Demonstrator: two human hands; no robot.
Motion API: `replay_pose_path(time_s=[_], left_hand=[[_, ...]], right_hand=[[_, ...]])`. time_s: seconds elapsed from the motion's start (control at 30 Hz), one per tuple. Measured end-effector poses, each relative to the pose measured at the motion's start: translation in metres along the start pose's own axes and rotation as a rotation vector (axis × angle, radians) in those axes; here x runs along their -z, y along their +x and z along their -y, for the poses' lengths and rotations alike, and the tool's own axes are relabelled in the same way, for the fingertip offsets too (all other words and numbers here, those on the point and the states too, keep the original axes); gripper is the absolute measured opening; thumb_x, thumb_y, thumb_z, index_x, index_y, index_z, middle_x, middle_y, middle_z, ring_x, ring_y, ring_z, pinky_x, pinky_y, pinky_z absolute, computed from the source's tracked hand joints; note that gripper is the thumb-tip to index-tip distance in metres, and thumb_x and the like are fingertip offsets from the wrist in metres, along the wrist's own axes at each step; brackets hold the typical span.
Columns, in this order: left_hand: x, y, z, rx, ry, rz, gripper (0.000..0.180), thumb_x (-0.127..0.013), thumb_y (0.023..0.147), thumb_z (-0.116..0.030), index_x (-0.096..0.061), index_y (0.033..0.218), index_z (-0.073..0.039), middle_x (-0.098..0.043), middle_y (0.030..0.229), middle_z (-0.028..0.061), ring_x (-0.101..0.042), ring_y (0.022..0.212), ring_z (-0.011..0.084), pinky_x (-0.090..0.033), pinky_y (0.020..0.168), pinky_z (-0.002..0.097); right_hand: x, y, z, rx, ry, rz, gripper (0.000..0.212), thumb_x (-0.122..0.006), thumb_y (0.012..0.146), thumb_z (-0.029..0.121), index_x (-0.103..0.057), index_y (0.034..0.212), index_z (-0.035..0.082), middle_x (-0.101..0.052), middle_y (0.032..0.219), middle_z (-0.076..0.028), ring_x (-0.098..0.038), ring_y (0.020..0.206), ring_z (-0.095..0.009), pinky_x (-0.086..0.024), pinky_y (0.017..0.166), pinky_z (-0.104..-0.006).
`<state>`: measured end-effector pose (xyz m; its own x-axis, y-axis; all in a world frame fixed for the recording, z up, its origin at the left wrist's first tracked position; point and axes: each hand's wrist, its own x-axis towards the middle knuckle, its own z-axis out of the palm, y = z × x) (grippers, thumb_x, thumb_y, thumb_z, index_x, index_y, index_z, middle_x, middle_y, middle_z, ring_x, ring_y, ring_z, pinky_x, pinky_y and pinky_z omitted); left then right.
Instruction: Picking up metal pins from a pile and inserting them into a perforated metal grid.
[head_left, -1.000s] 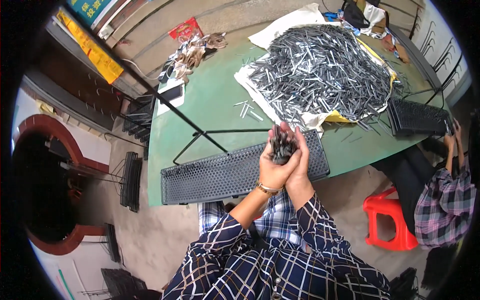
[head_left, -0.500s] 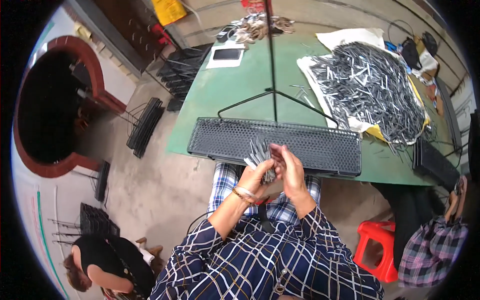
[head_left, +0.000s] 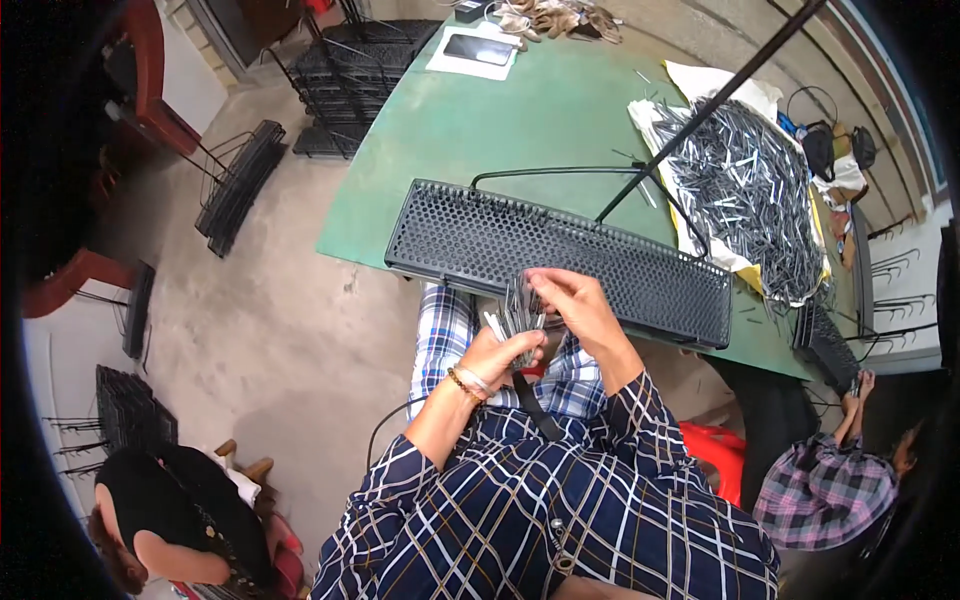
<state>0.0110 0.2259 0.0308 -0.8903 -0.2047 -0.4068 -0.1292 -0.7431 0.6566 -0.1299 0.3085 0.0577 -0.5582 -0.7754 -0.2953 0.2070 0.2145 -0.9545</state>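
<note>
My left hand (head_left: 505, 353) is closed round a bundle of thin dark and silvery strips (head_left: 519, 312), their ends fanned out above the thumb. At the upper ends of this bundle, the thumb and fingers of my right hand (head_left: 592, 318) pinch together on strips; how many is hidden. Just beyond both hands, a long black perforated metal rack (head_left: 570, 255) lies along the near edge of the green table (head_left: 500, 125). A bent black wire frame and a long rod (head_left: 690, 128) rise from the rack toward the upper right.
A heap of similar strips (head_left: 745, 195) lies on a white sack at right. A phone (head_left: 480, 48) and gloves (head_left: 560, 17) sit at the far side. Black racks (head_left: 240, 185) stand on the floor at left. Two people work nearby, beside a red stool (head_left: 715, 460) and at lower left.
My right hand has gone from cupped beside the bundle to pinching at its top. The rack and its rod have tilted, the rod now leaning right. The view has also shifted.
</note>
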Motion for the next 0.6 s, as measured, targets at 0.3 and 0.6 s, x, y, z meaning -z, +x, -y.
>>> replay_pose_path(time_s=[0.3, 0.6], left_hand=[[-0.005, 0.006, -0.005, 0.031, 0.159, 0.118, 0.017, -0.063, 0.082, -0.01, -0.058, 0.096, -0.002, -0.057, 0.075, 0.0017, -0.053, 0.063, 0.0086, -0.044, 0.056, 0.0225], [-0.008, 0.026, -0.005, 0.055, 0.164, 0.181, 0.019, -0.063, 0.079, -0.009, -0.056, 0.096, -0.003, -0.056, 0.076, 0.0013, -0.052, 0.064, 0.0101, -0.042, 0.058, 0.0235]], right_hand=[[0.015, 0.006, -0.001, -0.041, 0.132, 0.062, 0.024, -0.066, 0.083, 0.02, -0.065, 0.097, 0.0, -0.064, 0.083, -0.001, -0.056, 0.073, -0.007, -0.045, 0.065, -0.0214], [0.037, 0.015, -0.004, -0.026, 0.169, 0.031, 0.018, -0.066, 0.083, 0.018, -0.066, 0.092, 0.001, -0.063, 0.08, 0.001, -0.055, 0.071, -0.005, -0.043, 0.062, -0.0194]])
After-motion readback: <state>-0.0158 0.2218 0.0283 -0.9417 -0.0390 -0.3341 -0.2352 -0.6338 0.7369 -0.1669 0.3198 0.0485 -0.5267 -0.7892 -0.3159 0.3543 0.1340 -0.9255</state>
